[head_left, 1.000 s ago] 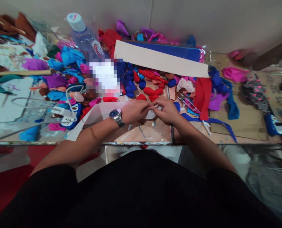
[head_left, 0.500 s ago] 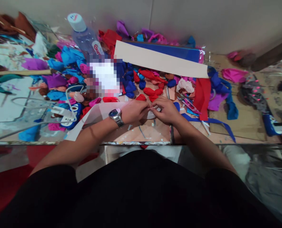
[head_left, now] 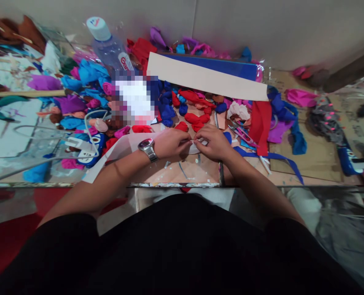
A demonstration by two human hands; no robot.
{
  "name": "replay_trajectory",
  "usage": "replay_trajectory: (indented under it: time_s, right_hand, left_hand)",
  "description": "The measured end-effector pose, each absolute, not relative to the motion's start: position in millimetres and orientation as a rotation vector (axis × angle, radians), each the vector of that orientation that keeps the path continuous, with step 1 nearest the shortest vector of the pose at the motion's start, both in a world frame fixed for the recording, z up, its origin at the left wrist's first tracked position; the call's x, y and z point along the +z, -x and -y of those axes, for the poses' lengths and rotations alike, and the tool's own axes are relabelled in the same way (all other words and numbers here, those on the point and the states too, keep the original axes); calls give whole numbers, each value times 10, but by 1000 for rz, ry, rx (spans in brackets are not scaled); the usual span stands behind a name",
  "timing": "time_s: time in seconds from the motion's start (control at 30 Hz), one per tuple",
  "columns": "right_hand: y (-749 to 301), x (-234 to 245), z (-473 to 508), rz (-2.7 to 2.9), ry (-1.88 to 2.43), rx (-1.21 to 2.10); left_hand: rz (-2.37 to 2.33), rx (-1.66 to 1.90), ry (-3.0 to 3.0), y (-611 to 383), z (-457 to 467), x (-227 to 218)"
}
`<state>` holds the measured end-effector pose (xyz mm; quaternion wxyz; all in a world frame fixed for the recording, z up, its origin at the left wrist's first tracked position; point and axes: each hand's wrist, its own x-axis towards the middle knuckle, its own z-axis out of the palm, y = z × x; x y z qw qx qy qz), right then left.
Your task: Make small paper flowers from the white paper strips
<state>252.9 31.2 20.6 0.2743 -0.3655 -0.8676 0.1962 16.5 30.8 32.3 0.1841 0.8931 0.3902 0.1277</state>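
Note:
My left hand [head_left: 170,142], with a silver wristwatch [head_left: 148,147] on its wrist, and my right hand [head_left: 213,142] meet at the table's near edge. Both pinch a small pale piece [head_left: 197,140] between their fingertips; what it is stays too small to name. A long pale paper strip [head_left: 120,152] runs from under my left hand down to the left. Red crumpled paper balls [head_left: 195,119] lie just beyond my fingers.
Heaps of crumpled blue, purple, pink and red paper [head_left: 86,78] cover the table. A plastic water bottle [head_left: 109,47] lies at the back left. A white and blue sheet [head_left: 206,76] leans at the back. Scissors [head_left: 241,133] and a blue ribbon [head_left: 270,157] lie right of my hands.
My left wrist has turned slightly and both hands shifted a little left; the fingertips stay pinched together on the small piece.

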Motion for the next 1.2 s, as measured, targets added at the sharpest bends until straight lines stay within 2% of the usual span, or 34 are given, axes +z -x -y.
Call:
replay_trajectory:
  time_s: [0.83,1.07,1.2]
  right_hand:
    - [-2582,242,-349,2389,907,583]
    - [-2615,305,-342,2159,1038,284]
    - [-2563,280,-279,2331,1014,244]
  left_hand:
    - [-1103,341,-2337,-115,-354,406]
    - [-1197,294,-2319,-106,-385,415]
    - [-1187,306,-2319,-102,-381,407]
